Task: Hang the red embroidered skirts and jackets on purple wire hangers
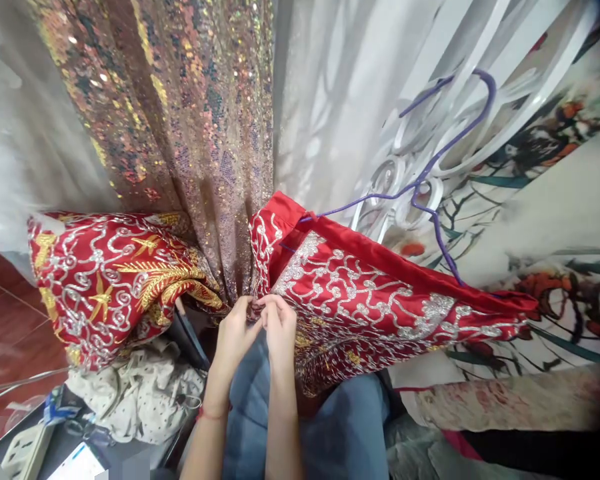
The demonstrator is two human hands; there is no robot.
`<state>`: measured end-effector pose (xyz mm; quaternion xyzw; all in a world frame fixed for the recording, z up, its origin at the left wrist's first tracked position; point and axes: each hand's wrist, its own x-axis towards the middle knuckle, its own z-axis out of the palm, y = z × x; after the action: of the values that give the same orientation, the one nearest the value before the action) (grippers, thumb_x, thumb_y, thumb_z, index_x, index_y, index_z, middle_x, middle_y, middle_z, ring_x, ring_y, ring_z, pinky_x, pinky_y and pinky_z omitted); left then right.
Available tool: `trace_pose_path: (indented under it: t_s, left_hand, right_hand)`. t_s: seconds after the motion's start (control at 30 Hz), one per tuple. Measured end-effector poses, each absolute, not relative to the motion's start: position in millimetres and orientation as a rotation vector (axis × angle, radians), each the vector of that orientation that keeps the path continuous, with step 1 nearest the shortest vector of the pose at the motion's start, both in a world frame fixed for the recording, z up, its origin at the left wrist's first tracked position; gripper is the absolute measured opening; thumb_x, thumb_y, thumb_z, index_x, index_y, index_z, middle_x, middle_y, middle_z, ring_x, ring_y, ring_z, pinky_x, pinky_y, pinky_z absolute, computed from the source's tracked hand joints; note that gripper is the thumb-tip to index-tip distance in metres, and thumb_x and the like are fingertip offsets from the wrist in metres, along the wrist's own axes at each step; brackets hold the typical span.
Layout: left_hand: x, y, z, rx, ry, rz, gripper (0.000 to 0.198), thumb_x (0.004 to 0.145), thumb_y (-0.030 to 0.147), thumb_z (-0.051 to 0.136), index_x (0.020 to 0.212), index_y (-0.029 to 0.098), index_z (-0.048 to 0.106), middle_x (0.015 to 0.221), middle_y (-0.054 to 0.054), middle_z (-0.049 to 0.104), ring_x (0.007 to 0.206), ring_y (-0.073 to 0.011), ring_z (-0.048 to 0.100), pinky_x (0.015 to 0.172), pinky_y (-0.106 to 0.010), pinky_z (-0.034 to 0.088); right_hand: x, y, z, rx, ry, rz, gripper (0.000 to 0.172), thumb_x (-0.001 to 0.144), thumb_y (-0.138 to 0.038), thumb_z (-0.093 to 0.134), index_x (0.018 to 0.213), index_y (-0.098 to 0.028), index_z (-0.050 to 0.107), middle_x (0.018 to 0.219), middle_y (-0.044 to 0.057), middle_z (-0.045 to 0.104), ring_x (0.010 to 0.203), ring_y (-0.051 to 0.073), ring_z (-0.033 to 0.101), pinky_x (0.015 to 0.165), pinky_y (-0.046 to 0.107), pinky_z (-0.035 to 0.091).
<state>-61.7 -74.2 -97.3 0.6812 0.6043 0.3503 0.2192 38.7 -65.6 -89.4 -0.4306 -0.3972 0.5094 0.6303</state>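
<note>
At frame centre, above the lap in blue jeans [340, 427], both hands meet on the edge of the red embroidered garment [360, 293]; left hand [235, 337] is closed in a pinch on the cloth, red thread round the wrist; right hand [280, 327] pinches the same spot, fingertips touching the left's. Garment sits on a purple hanger [493, 87] and spreads right; another red embroidered fold [105, 280] lies left, beyond the hanging sequin fabric [180, 133]; dotted cream cloth [140, 393] and power strip [23, 453] at lower left.

Open lap [350, 413] below; sequin drape [180, 133] and red garment [370, 293] close ahead, cloth heap [140, 393] left.
</note>
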Motion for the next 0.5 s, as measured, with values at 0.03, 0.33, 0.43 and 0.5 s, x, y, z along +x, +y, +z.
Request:
trace_pose_path:
  t_s: [0.03, 0.33, 0.43, 0.5]
  left_hand:
    - [-57, -67, -105, 1.875, 1.648, 1.033, 0.018, 0.087, 0.028, 0.052, 0.103, 0.022, 0.05, 0.102, -0.006, 0.066, 0.088, -0.0212, 0.066, 0.076, -0.031, 0.05]
    - [-34, -48, -119, 1.866, 1.433, 1.096, 0.018, 0.092, 0.028, 0.04, 0.089, 0.021, 0.056, 0.093, -0.006, 0.066, 0.085, -0.0195, 0.063, 0.075, -0.029, 0.045]
    - [-28, -53, -120, 1.859, 1.446, 1.122, 0.02, 0.094, 0.028, 0.04, 0.096, 0.021, 0.059, 0.099, -0.007, 0.067, 0.084, -0.0191, 0.063, 0.075, -0.029, 0.046]
    - [-26, -55, -118, 1.877, 1.455, 1.131, 0.021, 0.095, 0.029, 0.039, 0.091, 0.021, 0.059, 0.092, -0.007, 0.067, 0.08, -0.0184, 0.062, 0.075, -0.028, 0.047]
  right_hand:
    - [38, -67, -90, -0.98, -0.913, 1.166, 0.027, 0.086, -0.04, 0.055, 0.075, -0.017, 0.062, 0.047, -0.008, 0.036, 0.045, 0.006, 0.03, 0.045, 0.02, 0.026]
    - [46, -69, -90, -0.991, -0.836, 1.209, 0.032, 0.081, -0.047, 0.058, 0.08, -0.016, 0.066, 0.05, -0.007, 0.04, 0.047, 0.007, 0.035, 0.046, 0.02, 0.028]
    - [47, -67, -73, -1.0, -0.84, 1.153, 0.032, 0.083, -0.046, 0.057, 0.084, -0.016, 0.069, 0.053, -0.006, 0.04, 0.049, 0.007, 0.035, 0.047, 0.02, 0.029]
    - [47, -65, -55, -1.0, -0.859, 1.086, 0.031, 0.085, -0.044, 0.055, 0.086, -0.016, 0.069, 0.055, -0.006, 0.041, 0.05, 0.007, 0.035, 0.047, 0.02, 0.03]
